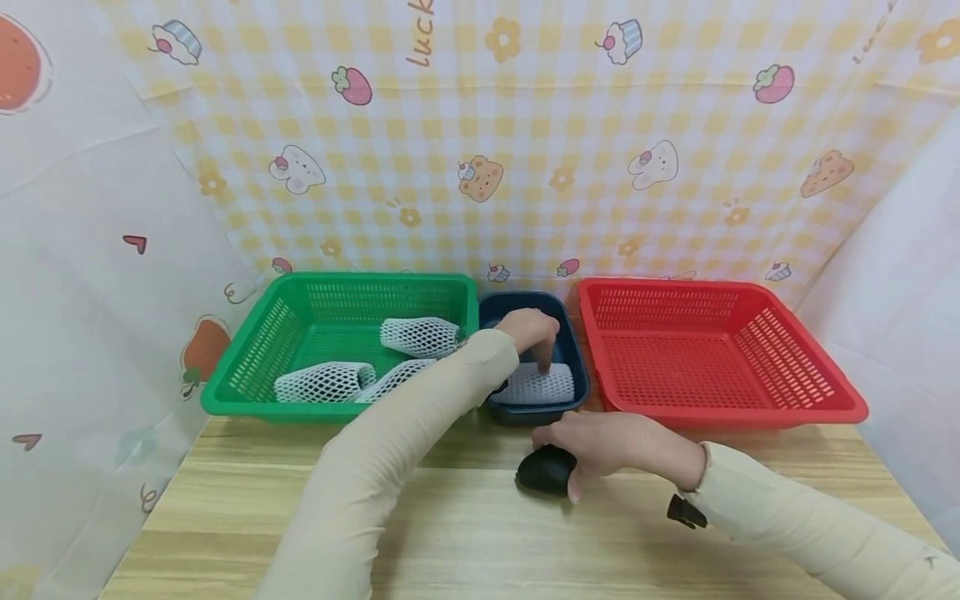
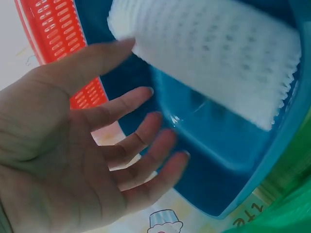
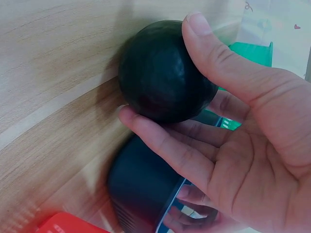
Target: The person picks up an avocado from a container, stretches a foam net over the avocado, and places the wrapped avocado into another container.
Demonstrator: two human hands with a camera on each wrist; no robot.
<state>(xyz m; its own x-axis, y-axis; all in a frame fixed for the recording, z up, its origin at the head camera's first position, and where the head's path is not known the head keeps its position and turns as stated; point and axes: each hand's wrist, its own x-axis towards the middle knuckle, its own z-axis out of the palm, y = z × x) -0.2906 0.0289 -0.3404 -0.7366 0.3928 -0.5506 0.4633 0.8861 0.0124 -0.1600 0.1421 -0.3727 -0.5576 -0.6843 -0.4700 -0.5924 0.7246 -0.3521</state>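
My right hand (image 1: 603, 446) grips a dark, smooth-skinned avocado (image 1: 547, 471) just above or on the table in front of the blue bin. In the right wrist view the thumb and fingers (image 3: 160, 141) curl round the avocado (image 3: 165, 73). My left hand (image 1: 531, 329) reaches into the dark blue bin (image 1: 577, 358), over a white foam net sleeve (image 1: 543, 385). In the left wrist view its fingers (image 2: 141, 141) are spread and relaxed, and the thumb tip is at the edge of the sleeve (image 2: 209, 53); whether they touch I cannot tell.
A green basket (image 1: 240, 358) at the left holds several white foam net sleeves (image 1: 326, 383), partly behind my left forearm. At the right stands a red basket (image 1: 817, 367). All three containers line up at the back of the wooden table (image 1: 480, 533), before a patterned cloth (image 1: 420, 150).
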